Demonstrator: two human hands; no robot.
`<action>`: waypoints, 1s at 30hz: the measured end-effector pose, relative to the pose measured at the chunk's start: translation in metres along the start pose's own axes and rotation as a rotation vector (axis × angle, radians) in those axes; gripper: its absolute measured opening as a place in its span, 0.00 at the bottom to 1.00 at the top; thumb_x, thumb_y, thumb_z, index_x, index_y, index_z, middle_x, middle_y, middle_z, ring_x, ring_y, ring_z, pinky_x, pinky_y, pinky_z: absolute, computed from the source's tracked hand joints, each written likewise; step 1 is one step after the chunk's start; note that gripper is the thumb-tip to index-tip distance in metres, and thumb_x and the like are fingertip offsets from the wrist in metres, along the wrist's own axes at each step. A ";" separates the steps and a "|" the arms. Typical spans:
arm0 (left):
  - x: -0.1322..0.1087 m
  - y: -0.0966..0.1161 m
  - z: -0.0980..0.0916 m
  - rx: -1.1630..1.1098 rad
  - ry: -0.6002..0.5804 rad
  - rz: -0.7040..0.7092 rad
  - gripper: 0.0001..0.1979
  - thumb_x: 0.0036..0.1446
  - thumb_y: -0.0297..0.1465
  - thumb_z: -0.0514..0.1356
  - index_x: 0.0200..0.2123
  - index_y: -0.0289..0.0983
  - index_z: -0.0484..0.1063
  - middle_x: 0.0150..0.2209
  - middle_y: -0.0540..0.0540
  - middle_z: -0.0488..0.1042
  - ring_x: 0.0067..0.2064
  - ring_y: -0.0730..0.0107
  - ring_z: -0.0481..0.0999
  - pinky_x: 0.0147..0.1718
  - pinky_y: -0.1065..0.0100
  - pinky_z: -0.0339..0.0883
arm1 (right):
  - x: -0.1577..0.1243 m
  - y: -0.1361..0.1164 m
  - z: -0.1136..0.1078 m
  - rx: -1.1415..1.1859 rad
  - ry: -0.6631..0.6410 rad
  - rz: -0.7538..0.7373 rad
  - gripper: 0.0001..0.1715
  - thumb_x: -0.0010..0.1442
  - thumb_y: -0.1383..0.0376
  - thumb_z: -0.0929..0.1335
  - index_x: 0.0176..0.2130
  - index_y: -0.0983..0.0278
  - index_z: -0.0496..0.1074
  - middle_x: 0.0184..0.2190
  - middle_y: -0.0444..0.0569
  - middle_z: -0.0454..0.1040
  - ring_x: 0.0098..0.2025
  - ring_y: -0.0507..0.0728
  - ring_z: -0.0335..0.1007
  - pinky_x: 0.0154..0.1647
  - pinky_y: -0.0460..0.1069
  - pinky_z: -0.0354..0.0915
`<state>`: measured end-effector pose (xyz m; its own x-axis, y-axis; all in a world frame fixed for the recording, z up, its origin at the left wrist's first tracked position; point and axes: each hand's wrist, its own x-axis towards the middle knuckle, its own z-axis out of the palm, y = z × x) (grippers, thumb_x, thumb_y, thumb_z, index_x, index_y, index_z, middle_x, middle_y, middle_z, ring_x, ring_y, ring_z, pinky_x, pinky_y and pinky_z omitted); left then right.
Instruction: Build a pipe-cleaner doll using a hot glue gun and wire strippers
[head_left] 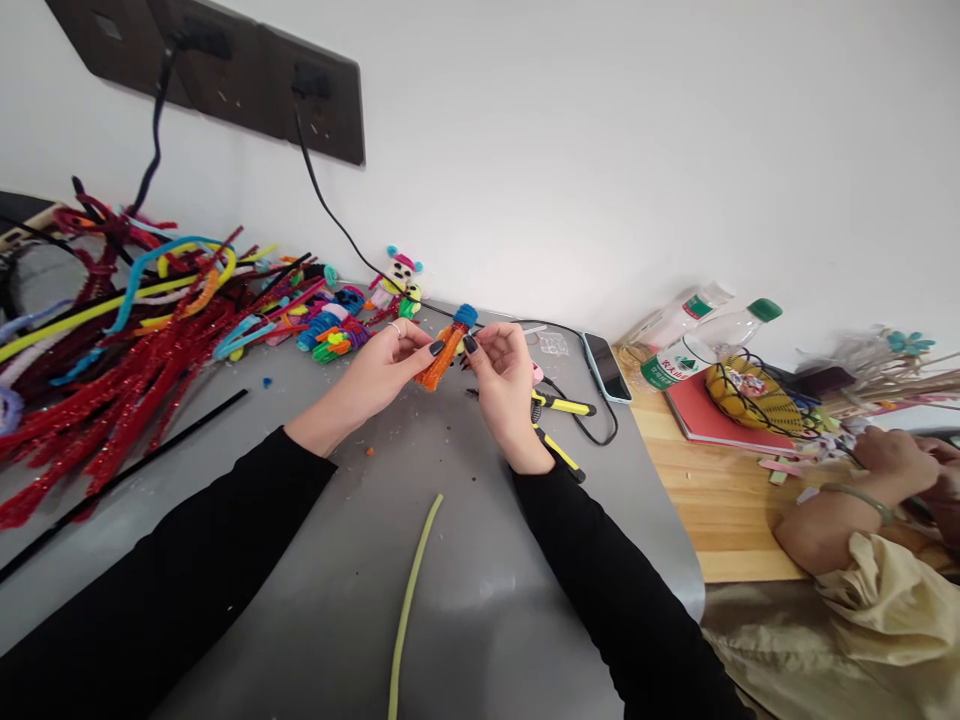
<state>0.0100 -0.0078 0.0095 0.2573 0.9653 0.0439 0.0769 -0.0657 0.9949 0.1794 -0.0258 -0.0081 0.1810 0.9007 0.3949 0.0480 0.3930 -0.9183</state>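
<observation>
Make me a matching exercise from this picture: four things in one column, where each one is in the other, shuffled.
1. orange pipe-cleaner figure
2. phone
3. pale green pipe cleaner
4. red notebook

A. on the wooden table
B. on the grey table, between the sleeves
C. pinched by left hand and right hand
D. at the grey table's right edge

Pairs: 1-C, 2-D, 3-B, 4-A.

Orange pipe-cleaner figure [445, 352], blue top; red glitter stems [112, 420]; grey table [465, 600]; black sleeves [187, 580]; pale green stem [411, 590].
</observation>
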 end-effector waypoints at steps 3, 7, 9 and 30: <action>0.000 0.000 0.000 -0.005 -0.006 0.014 0.18 0.54 0.44 0.70 0.35 0.40 0.68 0.34 0.48 0.75 0.36 0.65 0.77 0.34 0.65 0.72 | 0.000 -0.001 0.000 -0.006 0.001 -0.004 0.14 0.63 0.58 0.72 0.40 0.58 0.63 0.38 0.45 0.72 0.40 0.53 0.73 0.42 0.49 0.73; -0.001 0.001 0.000 -0.020 -0.010 0.031 0.19 0.53 0.45 0.70 0.34 0.40 0.68 0.34 0.49 0.74 0.36 0.65 0.76 0.35 0.65 0.72 | -0.001 -0.004 0.000 0.006 0.006 -0.006 0.14 0.63 0.58 0.72 0.40 0.58 0.63 0.37 0.44 0.72 0.39 0.52 0.72 0.41 0.48 0.72; -0.001 0.002 0.001 -0.008 -0.011 0.035 0.19 0.53 0.45 0.70 0.34 0.40 0.67 0.34 0.49 0.74 0.36 0.66 0.76 0.35 0.65 0.72 | -0.001 -0.005 0.001 0.007 0.005 -0.008 0.13 0.63 0.58 0.72 0.40 0.58 0.64 0.37 0.44 0.72 0.40 0.52 0.72 0.42 0.49 0.72; 0.001 -0.002 0.000 0.051 0.137 0.146 0.12 0.55 0.38 0.66 0.36 0.40 0.67 0.37 0.46 0.76 0.42 0.60 0.80 0.39 0.62 0.76 | 0.000 -0.004 -0.003 -0.209 -0.002 -0.005 0.16 0.70 0.50 0.65 0.40 0.59 0.67 0.35 0.44 0.72 0.38 0.53 0.69 0.42 0.50 0.65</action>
<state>0.0106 -0.0066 0.0079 0.1361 0.9697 0.2027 0.0978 -0.2168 0.9713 0.1821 -0.0280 -0.0049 0.1779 0.8992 0.3996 0.2522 0.3509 -0.9018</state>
